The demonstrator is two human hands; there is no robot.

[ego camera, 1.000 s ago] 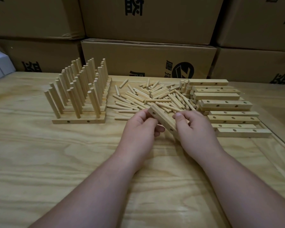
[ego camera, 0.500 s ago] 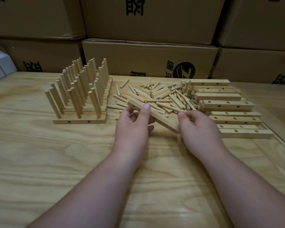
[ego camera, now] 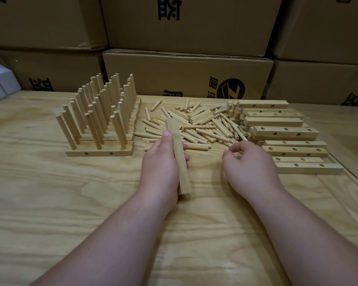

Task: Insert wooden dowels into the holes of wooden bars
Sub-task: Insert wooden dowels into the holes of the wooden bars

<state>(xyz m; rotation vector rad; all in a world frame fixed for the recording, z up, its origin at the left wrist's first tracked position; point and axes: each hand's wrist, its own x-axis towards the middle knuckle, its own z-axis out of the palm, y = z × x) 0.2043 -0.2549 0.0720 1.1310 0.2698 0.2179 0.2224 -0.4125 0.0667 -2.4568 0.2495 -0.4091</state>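
- Wooden bars already filled with upright dowels [ego camera: 99, 120] stand left of the loose dowel pile [ego camera: 196, 124].
- Left hand [ego camera: 161, 164] grips a wooden bar [ego camera: 178, 157] just in front of the pile, the bar pointing away from the person.
- Right hand [ego camera: 248, 164], fingers loosely curled and holding nothing, hovers at the pile's near right edge.
- Drilled bars [ego camera: 285, 133] lie stacked right of the pile.

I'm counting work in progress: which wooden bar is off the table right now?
The bar gripped in the left hand, pointing away from the person; the empty bars are stacked at right.
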